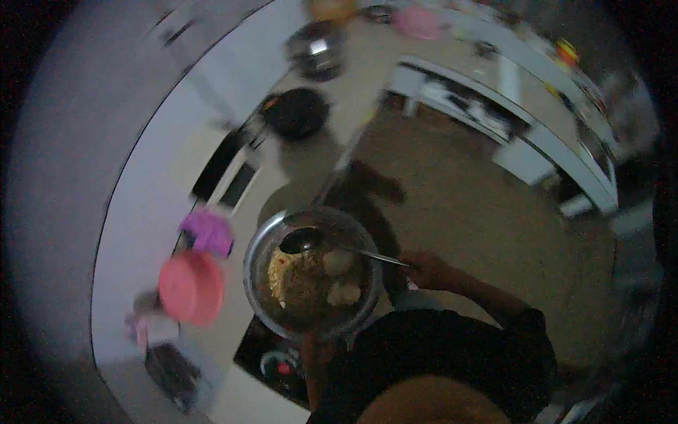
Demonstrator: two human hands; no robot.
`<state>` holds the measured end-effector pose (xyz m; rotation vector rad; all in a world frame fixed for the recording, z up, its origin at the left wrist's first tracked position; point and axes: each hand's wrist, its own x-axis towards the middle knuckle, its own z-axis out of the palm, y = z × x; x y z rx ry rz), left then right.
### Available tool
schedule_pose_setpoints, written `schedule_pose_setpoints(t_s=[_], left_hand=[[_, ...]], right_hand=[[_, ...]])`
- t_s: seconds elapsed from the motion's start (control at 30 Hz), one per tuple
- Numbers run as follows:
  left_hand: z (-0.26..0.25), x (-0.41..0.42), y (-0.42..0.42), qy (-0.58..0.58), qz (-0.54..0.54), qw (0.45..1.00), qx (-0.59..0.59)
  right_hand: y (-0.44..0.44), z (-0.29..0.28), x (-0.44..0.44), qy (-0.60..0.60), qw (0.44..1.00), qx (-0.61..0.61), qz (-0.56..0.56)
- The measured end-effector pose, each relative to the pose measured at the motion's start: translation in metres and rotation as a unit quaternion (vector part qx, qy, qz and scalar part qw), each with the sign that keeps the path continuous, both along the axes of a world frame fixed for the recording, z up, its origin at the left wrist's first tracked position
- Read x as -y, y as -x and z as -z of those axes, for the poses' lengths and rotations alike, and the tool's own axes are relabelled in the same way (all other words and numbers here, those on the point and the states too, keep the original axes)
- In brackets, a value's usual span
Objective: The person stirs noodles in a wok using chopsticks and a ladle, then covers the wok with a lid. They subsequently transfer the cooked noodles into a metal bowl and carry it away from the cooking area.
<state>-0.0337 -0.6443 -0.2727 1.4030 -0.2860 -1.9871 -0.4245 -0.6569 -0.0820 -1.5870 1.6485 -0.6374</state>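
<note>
In front of me is a wide round metal basin (pixel 250 289), its inside dim. My right hand (pixel 426 269) is closed around the thin handle of a metal ladle (pixel 301 241), whose dark round bowl rests inside the basin near its far left side. Pale yellowish food (pixel 276 273), too blurred to name, lies along the left of the basin. Two pale rounded lumps, one (pixel 339 262) above the other (pixel 344 293), sit at the right. My left hand (pixel 317 342) is at the basin's near rim, mostly hidden in shadow; its grip is unclear.
Partly under the basin is a black cooktop (pixel 280 365) with a red light. Left of it stand a pink plastic basin (pixel 192 289) and a purple cloth-like item (pixel 207 231). Further along the counter are a black pan (pixel 296 114) and a shiny metal pot (pixel 317 50). White shelving (pixel 466 90) stands across the floor.
</note>
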Motion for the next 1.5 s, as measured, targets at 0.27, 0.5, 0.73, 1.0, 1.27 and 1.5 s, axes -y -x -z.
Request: schedule_pose_setpoints(t_s=[0.27,0.5,0.73,1.0,1.27,1.5], left_hand=[[-0.06,0.012,0.17,0.067,0.341,0.938,0.02],[-0.044,0.042,0.371,0.141,0.548,0.824,-0.028],[-0.024,0.067,0.591,0.251,0.635,0.722,-0.113],[-0.016,0.052,0.793,0.488,0.708,0.471,-0.198],[0.012,-0.009,0.997,0.445,0.755,0.46,-0.143],[-0.021,-0.056,1.132,0.361,0.713,0.576,-0.172]], right_hand=[[0.109,-0.027,-0.255,0.031,0.935,0.004,0.353],[0.146,0.003,-0.302,0.02,0.805,-0.014,0.593],[0.246,0.002,-0.287,0.041,0.706,-0.021,0.707],[0.384,0.006,-0.324,-0.056,0.637,-0.176,0.748],[0.548,0.021,-0.358,-0.115,0.595,-0.203,0.769],[0.728,0.069,-0.386,-0.126,0.63,-0.291,0.708]])
